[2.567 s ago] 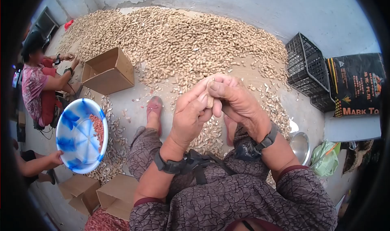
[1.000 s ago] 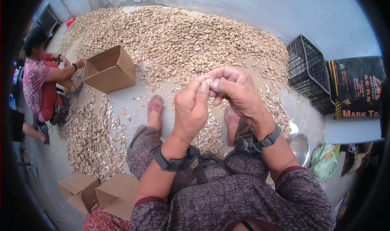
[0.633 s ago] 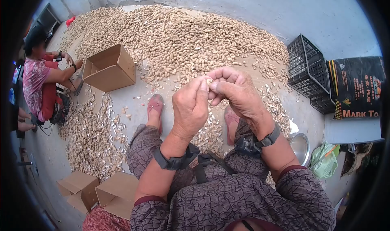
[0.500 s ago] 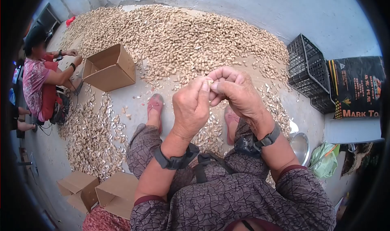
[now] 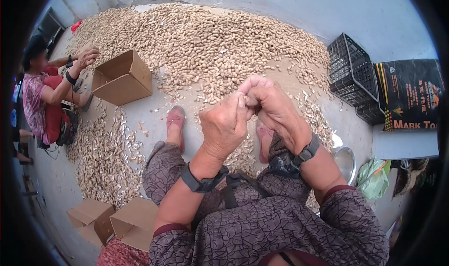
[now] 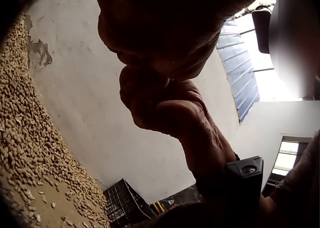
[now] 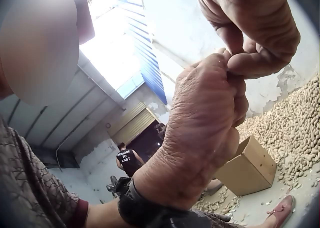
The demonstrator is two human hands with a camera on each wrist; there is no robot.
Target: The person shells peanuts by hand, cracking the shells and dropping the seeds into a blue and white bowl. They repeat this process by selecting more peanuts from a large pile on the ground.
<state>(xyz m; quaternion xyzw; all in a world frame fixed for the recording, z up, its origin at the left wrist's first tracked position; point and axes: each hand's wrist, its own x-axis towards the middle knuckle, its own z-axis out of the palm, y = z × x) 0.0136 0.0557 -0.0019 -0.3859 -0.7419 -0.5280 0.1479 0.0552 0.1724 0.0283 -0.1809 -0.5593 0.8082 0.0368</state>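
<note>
In the head view, the left hand (image 5: 222, 125) and right hand (image 5: 276, 109) meet above the feet, fingertips together. Between them shows a small pale piece of peanut (image 5: 245, 99), pinched by both; most of it is covered by the fingers. The left thumb points up beside it, and the right fingers are curled around its far side. In the left wrist view, the left hand (image 6: 155, 33) and right hand (image 6: 167, 105) are dark and touching. In the right wrist view, the right hand (image 7: 255, 30) bends down to the left hand's (image 7: 200, 113) fingertips.
A broad heap of peanuts (image 5: 206, 46) lies along the wall. An open cardboard box (image 5: 124, 86) stands at its edge, shells (image 5: 105, 158) below. Black crates (image 5: 353, 74) and a printed sack (image 5: 409, 95) are right, near a metal bowl (image 5: 344, 163). A person (image 5: 47, 86) crouches left.
The whole peanut held earlier is now a small, mostly hidden piece. The blue and white basin has left the view. My hands have turned slightly; the crouching person's hands have risen.
</note>
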